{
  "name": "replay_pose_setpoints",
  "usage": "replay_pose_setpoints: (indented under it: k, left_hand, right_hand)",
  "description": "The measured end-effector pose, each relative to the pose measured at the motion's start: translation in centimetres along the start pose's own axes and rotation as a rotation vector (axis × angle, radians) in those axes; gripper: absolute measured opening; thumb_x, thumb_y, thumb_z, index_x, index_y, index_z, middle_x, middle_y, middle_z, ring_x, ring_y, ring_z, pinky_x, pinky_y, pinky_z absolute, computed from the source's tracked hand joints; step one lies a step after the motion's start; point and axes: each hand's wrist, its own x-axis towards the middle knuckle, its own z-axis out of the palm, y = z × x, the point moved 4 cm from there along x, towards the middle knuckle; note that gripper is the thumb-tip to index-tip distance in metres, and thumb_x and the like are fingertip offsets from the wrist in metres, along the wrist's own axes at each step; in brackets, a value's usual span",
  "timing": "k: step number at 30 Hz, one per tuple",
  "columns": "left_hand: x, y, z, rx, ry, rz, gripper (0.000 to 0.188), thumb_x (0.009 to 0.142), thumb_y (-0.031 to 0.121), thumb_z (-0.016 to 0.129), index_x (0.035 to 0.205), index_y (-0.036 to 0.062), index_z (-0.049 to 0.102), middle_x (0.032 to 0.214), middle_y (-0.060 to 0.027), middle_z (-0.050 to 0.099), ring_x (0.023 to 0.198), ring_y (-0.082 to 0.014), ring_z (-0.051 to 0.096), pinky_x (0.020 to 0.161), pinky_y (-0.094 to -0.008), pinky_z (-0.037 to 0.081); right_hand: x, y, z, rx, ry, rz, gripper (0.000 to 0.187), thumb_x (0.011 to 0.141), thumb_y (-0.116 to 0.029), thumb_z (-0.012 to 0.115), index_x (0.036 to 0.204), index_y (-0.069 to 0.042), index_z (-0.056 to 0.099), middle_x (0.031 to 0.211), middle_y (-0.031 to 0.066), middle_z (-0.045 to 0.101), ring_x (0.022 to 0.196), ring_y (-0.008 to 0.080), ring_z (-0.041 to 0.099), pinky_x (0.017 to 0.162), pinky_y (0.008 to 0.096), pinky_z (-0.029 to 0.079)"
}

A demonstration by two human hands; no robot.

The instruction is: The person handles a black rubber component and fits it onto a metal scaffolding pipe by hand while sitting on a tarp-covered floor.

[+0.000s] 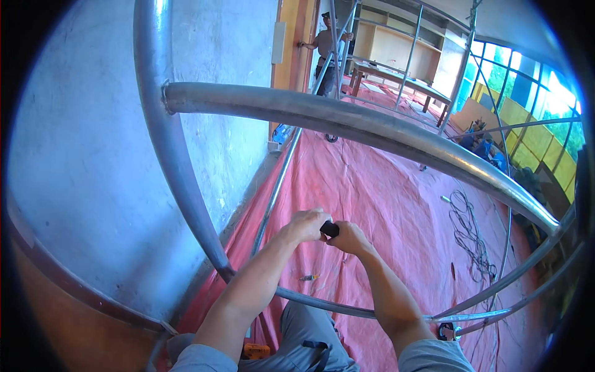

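Note:
Both my arms reach forward through a grey metal scaffold frame point(347, 124), between its thick upper tube and the thinner lower rail point(334, 308). My left hand point(308, 225) and my right hand point(351, 238) meet in the middle of the view, fingers curled in. A small dark block-like object point(330, 229) shows between them, and both hands are closed on it. Its kind I cannot make out, since the fingers cover most of it. On the red floor sheet below lies a small tool-like item point(308, 278) with a yellowish end.
Red sheeting point(384, 186) covers the floor. To the left stands a bare grey wall point(93, 155). A coiled cable point(469, 229) lies on the right. Farther off, a person point(325, 46) stands by a doorway, near a wooden table point(396, 79) and more scaffold tubes. A caster point(446, 332) sits at lower right.

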Motion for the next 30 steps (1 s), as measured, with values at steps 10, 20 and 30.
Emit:
replay_pose_setpoints:
  k: [10, 20, 30]
  left_hand:
    - [1.2, -2.5, 1.9, 0.032, 0.060, -0.068, 0.030, 0.080, 0.035, 0.085, 0.100, 0.0135, 0.077, 0.096, -0.0157, 0.079, 0.095, -0.0361, 0.077, 0.083, -0.0501, 0.060]
    - [1.4, -3.3, -0.5, 0.080, 0.113, -0.266, 0.029, 0.081, 0.026, 0.079, 0.105, 0.0105, 0.076, 0.097, -0.0178, 0.079, 0.097, -0.0379, 0.077, 0.086, -0.0505, 0.061]
    - [1.3, -3.0, -1.0, 0.167, 0.166, -0.282, 0.024, 0.082, 0.025, 0.081, 0.102, 0.0109, 0.076, 0.095, -0.0176, 0.079, 0.094, -0.0379, 0.077, 0.082, -0.0521, 0.060]
  right_hand:
    - [0.8, 0.5, -0.9, 0.421, -0.005, -0.119, 0.037, 0.079, -0.017, 0.090, 0.110, -0.003, 0.076, 0.090, 0.0105, 0.077, 0.079, 0.0197, 0.073, 0.069, 0.0377, 0.057]
    - [0.4, 0.7, -3.4, 0.972, 0.040, 0.067, 0.039, 0.092, -0.017, 0.081, 0.125, 0.001, 0.068, 0.090, 0.0044, 0.070, 0.070, 0.0130, 0.067, 0.060, 0.0294, 0.056]
    - [0.4, 0.5, -2.8, 1.104, 0.079, 0.129, 0.023, 0.097, -0.018, 0.075, 0.109, 0.001, 0.075, 0.083, 0.0037, 0.068, 0.060, 0.0102, 0.063, 0.056, 0.0280, 0.053]
